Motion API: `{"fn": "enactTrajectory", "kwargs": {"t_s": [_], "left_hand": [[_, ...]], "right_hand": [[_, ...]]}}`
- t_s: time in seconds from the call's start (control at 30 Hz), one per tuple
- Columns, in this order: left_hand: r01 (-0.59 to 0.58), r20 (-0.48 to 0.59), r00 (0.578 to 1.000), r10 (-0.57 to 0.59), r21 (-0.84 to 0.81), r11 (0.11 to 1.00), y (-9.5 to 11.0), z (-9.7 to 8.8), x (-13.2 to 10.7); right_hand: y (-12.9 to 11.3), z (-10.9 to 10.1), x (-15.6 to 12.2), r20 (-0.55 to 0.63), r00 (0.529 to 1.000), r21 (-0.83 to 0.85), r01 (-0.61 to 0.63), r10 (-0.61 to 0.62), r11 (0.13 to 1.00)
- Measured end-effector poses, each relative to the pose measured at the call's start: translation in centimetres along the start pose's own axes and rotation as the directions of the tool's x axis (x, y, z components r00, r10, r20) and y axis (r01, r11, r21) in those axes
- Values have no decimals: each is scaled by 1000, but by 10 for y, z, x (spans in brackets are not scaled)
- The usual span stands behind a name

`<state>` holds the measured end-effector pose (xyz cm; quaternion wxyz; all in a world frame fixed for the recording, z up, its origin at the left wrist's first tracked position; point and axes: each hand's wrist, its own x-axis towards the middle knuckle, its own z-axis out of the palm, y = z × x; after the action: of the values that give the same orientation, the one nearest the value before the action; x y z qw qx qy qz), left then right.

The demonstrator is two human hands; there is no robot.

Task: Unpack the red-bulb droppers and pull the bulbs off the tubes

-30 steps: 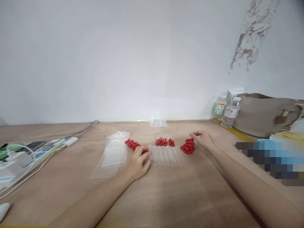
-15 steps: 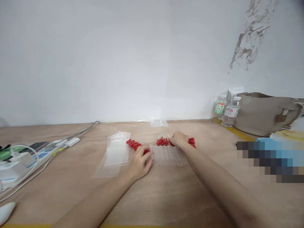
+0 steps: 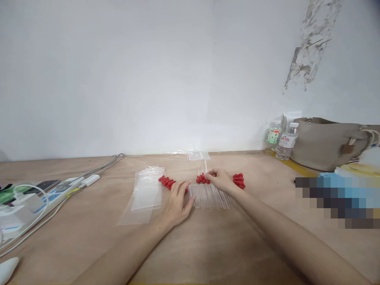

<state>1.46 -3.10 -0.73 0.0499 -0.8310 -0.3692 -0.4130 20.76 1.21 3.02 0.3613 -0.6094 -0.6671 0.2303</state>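
A row of clear glass dropper tubes lies on the wooden table, with red rubber bulbs in three small heaps: left, middle and right. My left hand rests flat beside the left end of the tubes, fingers stretched out. My right hand is over the middle heap, its fingers pinched on a thin clear tube that sticks up and away. A stack of clear zip bags lies left of my left hand.
A power strip with chargers, cables and phones fills the left side. Two water bottles and a beige bag stand at the back right by the wall. One small zip bag lies at the wall.
My right hand has come from the right heap of bulbs to the middle heap and pinched a tube. My left hand has opened flatter beside the tubes.
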Motion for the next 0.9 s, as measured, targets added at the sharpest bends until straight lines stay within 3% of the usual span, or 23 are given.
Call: {"fn": "enactTrajectory", "kwargs": {"t_s": [0.07,0.17,0.27,0.33,0.43,0.53,0.6,0.7,0.9], "left_hand": [[13,-6,1000,-13,-38,999,7,0,2],[14,2,1000,-14,-100,995,14,1,1],[2,-2,1000,-2,-123,992,13,0,-2],[-12,0,1000,12,-132,991,8,-2,-4],[-34,13,999,35,-117,993,0,-4,-6],[-83,28,996,85,-70,994,-3,-2,-6],[-138,43,989,140,-41,990,-1,0,-7],[-238,92,967,236,6,971,4,2,-10],[-326,190,933,305,92,941,4,1,-13]], "right_hand": [[-6,10,-20,76,996,289,16,-39,957],[-12,25,-45,190,981,667,-97,-42,739],[-8,27,-57,280,957,789,-183,-78,587],[1,19,-58,291,951,789,-174,-108,589],[17,3,-56,183,969,674,0,-167,739],[28,-5,-60,73,928,291,331,-366,898],[32,-1,-66,63,856,-37,515,-513,856],[35,13,-77,80,771,-317,620,-631,718],[40,23,-84,69,677,-346,705,-733,619]]}}
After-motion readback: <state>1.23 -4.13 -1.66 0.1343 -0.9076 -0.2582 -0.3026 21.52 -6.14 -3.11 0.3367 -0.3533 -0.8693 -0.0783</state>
